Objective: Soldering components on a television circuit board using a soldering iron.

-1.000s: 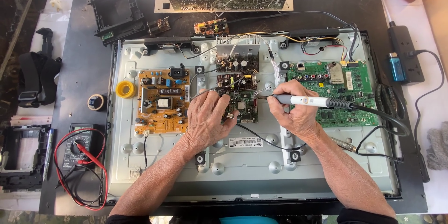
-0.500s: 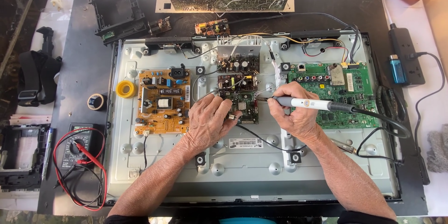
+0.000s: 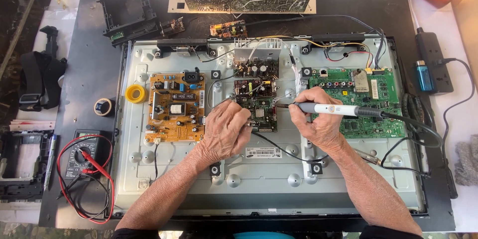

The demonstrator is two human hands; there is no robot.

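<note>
- Soldering iron (image 3: 333,110), a slim white and grey pen with a black cord, lay in the right hand (image 3: 316,124), which was closed around it, tip touching the small dark circuit board (image 3: 259,112).
- Left hand (image 3: 226,132) was curled, fingers pinched at that board's edge; what they held could not be told.
- Both boards sat inside the shallow grey metal television back panel (image 3: 269,179), alongside an orange power board (image 3: 174,107) and a green main board (image 3: 368,94).
- Yellow tape roll (image 3: 135,93) lay there too.

one head camera looks straight down, close over the workbench (image 3: 79,69).
</note>
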